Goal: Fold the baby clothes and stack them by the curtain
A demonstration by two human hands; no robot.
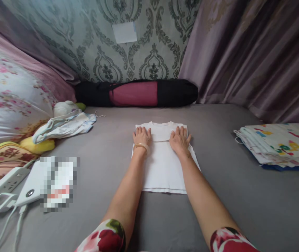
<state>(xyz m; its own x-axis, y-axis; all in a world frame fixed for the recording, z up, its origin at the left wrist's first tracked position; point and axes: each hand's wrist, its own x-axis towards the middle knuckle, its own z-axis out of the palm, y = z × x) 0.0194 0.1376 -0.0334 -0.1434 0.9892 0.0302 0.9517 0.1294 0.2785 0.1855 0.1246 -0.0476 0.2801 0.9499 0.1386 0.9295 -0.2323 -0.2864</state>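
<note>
A white shirt lies flat on the grey sheet, its neckline at the far end and its sides folded inward. My left hand, with a bangle at the wrist, rests palm down on the upper left part of the shirt, fingers stretched out. On the upper right part my right hand lies palm down too, fingers spread. Between the hands a folded edge of cloth runs across the shirt. Neither hand grips anything.
A stack of folded clothes lies to the right. At the left are a crumpled light garment, a floral pillow, a power strip and a white device with cables. A black and pink long bag lies along the wall.
</note>
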